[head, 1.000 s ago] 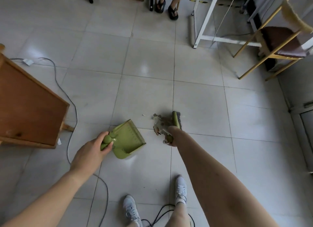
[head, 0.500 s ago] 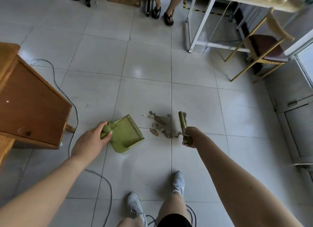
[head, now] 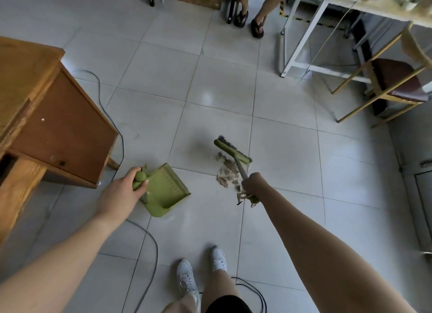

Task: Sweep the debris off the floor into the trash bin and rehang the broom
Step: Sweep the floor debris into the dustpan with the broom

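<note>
A green dustpan [head: 167,191] rests on the tiled floor, its open mouth facing right, and my left hand [head: 121,193] grips its rounded handle. My right hand [head: 253,184] is closed around the grey shaft of a small green broom [head: 231,151]. The broom head stands on the floor just beyond a pile of brown, leafy debris [head: 228,172], which lies between the broom head and my right hand, a short way right of the dustpan. No trash bin is in view.
A wooden cabinet [head: 46,116] stands at the left, with a grey cable [head: 149,238] trailing across the floor past it. A white table frame [head: 304,43] and a wooden chair [head: 392,83] stand at the back right. A seated person's sandalled feet [head: 250,24] are at the top.
The broom head has swung out from beside the debris to the far side of the pile, turning crosswise. The dustpan has stayed in place in my left hand.
</note>
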`<state>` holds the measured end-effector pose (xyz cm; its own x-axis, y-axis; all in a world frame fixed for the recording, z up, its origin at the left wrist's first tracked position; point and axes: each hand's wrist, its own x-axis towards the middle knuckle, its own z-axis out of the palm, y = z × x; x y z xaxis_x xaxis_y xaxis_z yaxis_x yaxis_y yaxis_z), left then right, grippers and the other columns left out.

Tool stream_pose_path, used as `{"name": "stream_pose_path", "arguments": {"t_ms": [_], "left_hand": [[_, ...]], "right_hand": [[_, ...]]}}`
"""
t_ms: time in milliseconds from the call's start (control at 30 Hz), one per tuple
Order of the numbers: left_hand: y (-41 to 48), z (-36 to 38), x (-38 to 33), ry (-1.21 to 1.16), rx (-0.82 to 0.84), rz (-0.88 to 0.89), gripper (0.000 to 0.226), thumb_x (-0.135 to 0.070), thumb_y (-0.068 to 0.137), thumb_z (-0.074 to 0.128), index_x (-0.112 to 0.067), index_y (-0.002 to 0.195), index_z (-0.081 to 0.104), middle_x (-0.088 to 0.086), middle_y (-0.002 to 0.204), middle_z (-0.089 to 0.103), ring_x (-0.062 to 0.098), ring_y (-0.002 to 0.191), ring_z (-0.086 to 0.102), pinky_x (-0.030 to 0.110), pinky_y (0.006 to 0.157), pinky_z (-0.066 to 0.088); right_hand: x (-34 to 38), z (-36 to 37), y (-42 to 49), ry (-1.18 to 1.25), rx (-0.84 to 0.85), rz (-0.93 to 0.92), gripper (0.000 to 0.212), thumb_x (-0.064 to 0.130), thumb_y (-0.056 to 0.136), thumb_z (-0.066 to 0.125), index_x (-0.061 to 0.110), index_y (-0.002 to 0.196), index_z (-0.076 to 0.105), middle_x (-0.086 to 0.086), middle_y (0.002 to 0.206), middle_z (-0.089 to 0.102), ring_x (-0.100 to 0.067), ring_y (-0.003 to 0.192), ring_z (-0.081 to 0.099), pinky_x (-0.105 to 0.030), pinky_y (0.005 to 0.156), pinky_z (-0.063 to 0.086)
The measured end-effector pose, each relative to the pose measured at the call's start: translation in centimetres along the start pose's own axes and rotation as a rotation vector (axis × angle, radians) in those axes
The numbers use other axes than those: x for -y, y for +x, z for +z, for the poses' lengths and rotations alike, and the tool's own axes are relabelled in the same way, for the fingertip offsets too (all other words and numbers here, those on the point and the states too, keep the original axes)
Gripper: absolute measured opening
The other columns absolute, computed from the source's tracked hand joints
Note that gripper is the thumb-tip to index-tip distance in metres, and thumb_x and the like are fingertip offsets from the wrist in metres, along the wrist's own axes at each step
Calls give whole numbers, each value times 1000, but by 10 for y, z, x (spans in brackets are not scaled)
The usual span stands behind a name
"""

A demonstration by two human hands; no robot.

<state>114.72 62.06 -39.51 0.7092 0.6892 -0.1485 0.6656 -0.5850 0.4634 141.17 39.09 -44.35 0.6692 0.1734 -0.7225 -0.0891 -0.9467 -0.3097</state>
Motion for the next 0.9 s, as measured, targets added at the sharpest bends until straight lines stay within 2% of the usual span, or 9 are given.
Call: {"name": "stream_pose_path", "arguments": {"t_ms": [100,200,267,367,500,600,700,800,900], "left_hand": [[-9,1,4,7,-1,-69,38,-31,92,60,-12,123,54,17,93,70,38,81,64,42,62,50],[-15,4,5,15,-3,-140,36,-31,92,60,-11,122,55,18,84,69,38,73,64,41,58,50],[-19,9,5,22,-23,-164,34,-31,91,61,-14,120,55,11,71,65,31,59,59,35,48,46],[-20,18,5,45,-67,-225,34,-31,89,65,-14,117,58,-2,57,53,16,44,44,22,39,30],[-20,42,-9,74,-127,-317,33,-36,86,67,-22,114,57,-19,50,39,1,40,33,17,39,25],[-16,60,-25,121,-145,-337,32,-41,86,65,-26,113,54,-20,48,34,8,39,31,20,39,28],[-7,79,-50,120,-150,-372,33,-43,87,62,-27,114,52,-9,52,43,17,45,38,25,43,33],[1,96,-85,122,-135,-383,34,-40,88,62,-24,118,54,8,65,64,33,55,57,31,47,38],[8,112,-119,135,-94,-296,39,-34,87,66,-15,120,58,16,76,71,38,66,65,34,50,44]], "right_hand": [[2,10,5,-303,-21,-153,18,12,89,47,5,103,56,-5,79,59,-15,52,50,-21,42,36],[-4,16,20,-520,15,-284,30,13,90,46,7,118,55,-9,109,65,-26,84,63,-24,61,42],[-1,17,30,-551,25,-323,30,16,91,47,13,120,56,-8,114,65,-28,101,63,-29,72,48],[4,20,47,-661,67,-378,32,19,93,48,17,124,56,-5,117,64,-26,106,62,-33,84,53],[2,1,87,-727,86,-380,36,15,91,47,22,126,57,-1,113,65,-21,102,65,-28,71,47],[-8,-35,117,-758,126,-385,37,12,90,46,21,124,57,-1,115,65,-21,101,66,-27,69,45],[-23,-78,146,-804,228,-395,40,13,91,45,13,131,53,-7,125,61,-26,110,62,-29,80,48],[-38,-119,166,-863,258,-368,41,7,91,39,10,130,51,-10,121,63,-26,97,62,-23,63,41],[-54,-152,175,-889,272,-338,41,6,92,35,10,129,51,-9,114,62,-25,91,58,-26,64,39]]}}
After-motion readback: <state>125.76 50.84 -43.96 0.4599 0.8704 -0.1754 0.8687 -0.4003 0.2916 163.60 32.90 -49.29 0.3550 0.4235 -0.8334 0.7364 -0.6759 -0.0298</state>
